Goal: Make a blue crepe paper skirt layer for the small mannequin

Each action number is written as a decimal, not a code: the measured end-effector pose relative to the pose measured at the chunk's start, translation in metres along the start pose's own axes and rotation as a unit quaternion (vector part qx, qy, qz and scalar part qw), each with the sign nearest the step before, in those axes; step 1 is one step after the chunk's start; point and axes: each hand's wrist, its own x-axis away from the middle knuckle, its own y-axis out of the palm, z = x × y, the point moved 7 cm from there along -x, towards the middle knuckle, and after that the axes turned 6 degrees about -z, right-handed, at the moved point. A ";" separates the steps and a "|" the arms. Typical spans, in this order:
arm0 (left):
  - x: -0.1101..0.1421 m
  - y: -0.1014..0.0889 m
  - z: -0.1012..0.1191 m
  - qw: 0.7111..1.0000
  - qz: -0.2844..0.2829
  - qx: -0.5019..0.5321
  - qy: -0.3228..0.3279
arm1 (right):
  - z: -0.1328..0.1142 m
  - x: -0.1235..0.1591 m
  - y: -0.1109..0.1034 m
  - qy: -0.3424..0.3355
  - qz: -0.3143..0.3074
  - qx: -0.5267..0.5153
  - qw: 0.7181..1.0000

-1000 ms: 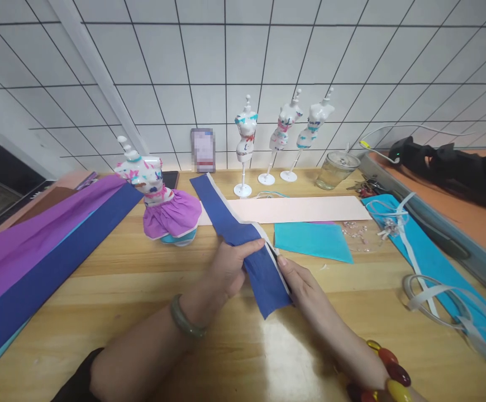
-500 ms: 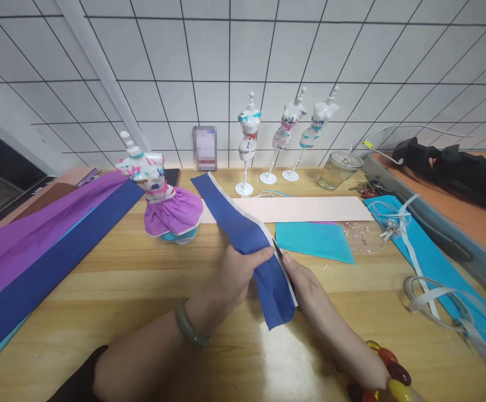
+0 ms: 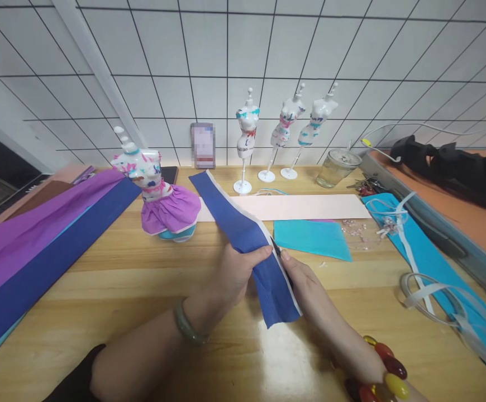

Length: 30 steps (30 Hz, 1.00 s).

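Note:
A long dark blue crepe strip [image 3: 243, 231] with a white edge runs from the back of the wooden table toward me. My left hand [image 3: 232, 273] pinches it from the left, thumb on top. My right hand [image 3: 305, 287] is closed around dark scissors [image 3: 277, 250], whose blades meet the strip's right edge. The strip's cut end hangs loose between my hands. A small mannequin in a purple skirt [image 3: 165, 206] stands to the left.
Purple and blue paper sheets [image 3: 37, 245] lie at left. A pale pink strip [image 3: 305, 206], a turquoise piece [image 3: 312, 239], three dress forms [image 3: 285, 131], a glass jar [image 3: 337, 167], white ribbon [image 3: 431, 293] and a black bundle [image 3: 456, 167] sit behind and right.
Both hands have crept forward along the blue strip, and the freed end behind them has grown longer.

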 end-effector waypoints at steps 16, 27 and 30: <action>0.001 0.002 0.001 1.000 -0.011 -0.007 0.003 | -0.002 0.000 0.002 -0.019 -0.011 -0.026 0.999; -0.001 0.003 0.001 0.999 -0.013 0.034 -0.025 | 0.004 -0.003 0.000 -0.007 -0.014 -0.023 1.000; -0.002 0.003 0.003 0.994 -0.012 0.090 -0.069 | 0.006 -0.002 0.001 -0.005 -0.013 -0.023 1.000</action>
